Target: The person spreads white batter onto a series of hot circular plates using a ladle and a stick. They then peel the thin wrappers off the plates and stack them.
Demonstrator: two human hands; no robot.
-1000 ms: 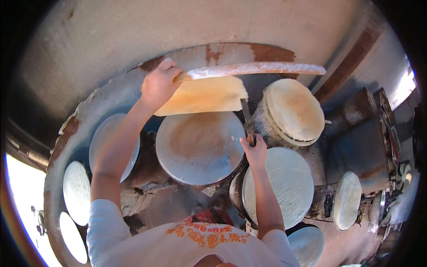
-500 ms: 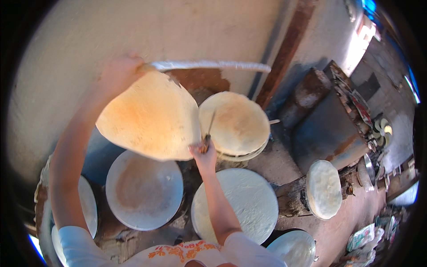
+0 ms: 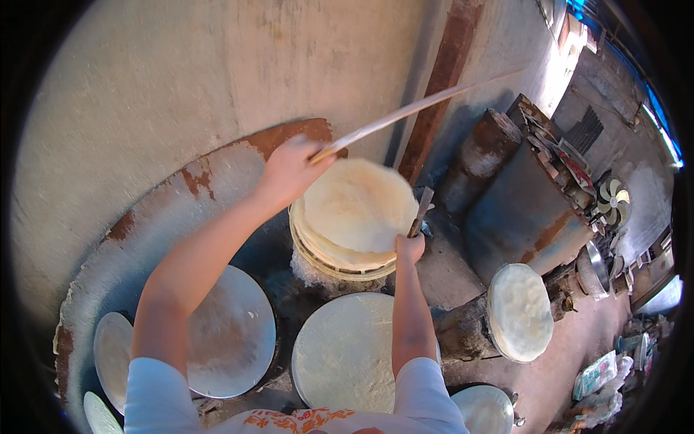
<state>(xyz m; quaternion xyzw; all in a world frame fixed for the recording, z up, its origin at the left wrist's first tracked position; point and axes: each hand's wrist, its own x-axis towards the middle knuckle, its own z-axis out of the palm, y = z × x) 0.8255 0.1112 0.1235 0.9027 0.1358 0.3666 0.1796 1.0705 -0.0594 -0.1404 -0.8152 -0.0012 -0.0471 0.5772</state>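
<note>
My left hand [image 3: 291, 170] is closed round the yellowish handle end of a long, thin, slightly curved blade [image 3: 408, 110], which reaches up to the right past the wall post. Just below it, a stack of round, thin flatbreads [image 3: 358, 206] lies on a round woven basket [image 3: 340, 273]. My right hand [image 3: 410, 247] grips a short, flat-bladed tool [image 3: 421, 210] at the stack's right edge, its blade pointing up. Under my right forearm sits a round griddle coated with pale batter [image 3: 343, 351]. A bare, browned griddle [image 3: 235, 333] is partly behind my left forearm.
Smaller round plates [image 3: 113, 353] stand at the lower left. Another griddle [image 3: 483, 411] is at the lower right. Farther right is a pale-covered round plate [image 3: 520, 311]. A rusty metal box [image 3: 528, 210], a drum [image 3: 481, 152], a fan [image 3: 613, 201] and plastic bags [image 3: 594, 376] lie beyond.
The large flatbread that hung between my hands now lies on the stack. My left hand has moved right, swinging the long blade up; my right hand has moved right with its tool.
</note>
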